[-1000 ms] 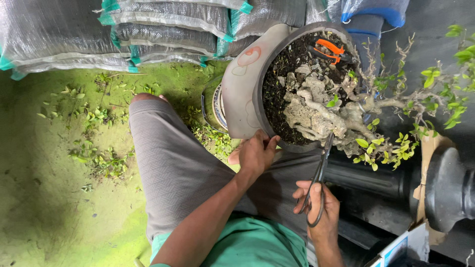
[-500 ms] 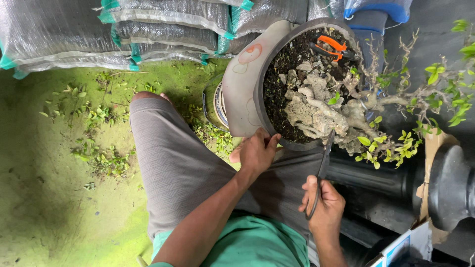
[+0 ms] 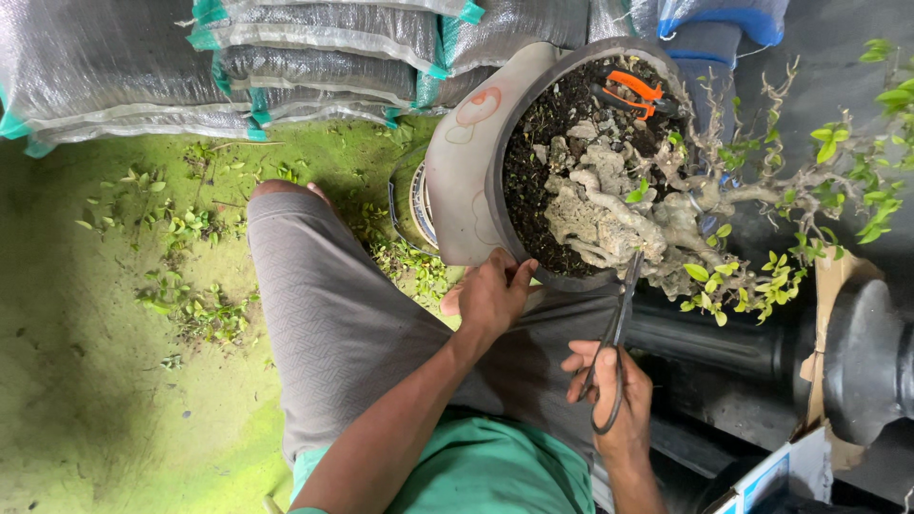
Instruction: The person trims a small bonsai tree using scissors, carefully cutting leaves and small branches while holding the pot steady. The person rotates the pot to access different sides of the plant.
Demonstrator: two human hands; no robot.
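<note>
A grey round pot (image 3: 466, 181) lies tipped on its side, filled with dark soil and a bonsai tree (image 3: 647, 224) with a gnarled pale trunk and small green leaves. My left hand (image 3: 490, 295) grips the pot's lower rim. My right hand (image 3: 614, 395) holds black long-handled scissors (image 3: 619, 324), blades pointing up to the base of the trunk. Orange-handled pruners (image 3: 633, 92) rest on the soil at the pot's far side.
Stacked grey woven sacks (image 3: 228, 67) line the top. Cut leaves (image 3: 190, 276) are scattered over the green mossy floor. My grey-trousered leg (image 3: 333, 314) lies under the pot. A black round stand (image 3: 866, 362) and a cardboard box (image 3: 771, 476) sit at the right.
The right hand has shifted the scissors slightly up toward the trunk base. The left hand keeps its hold on the pot rim.
</note>
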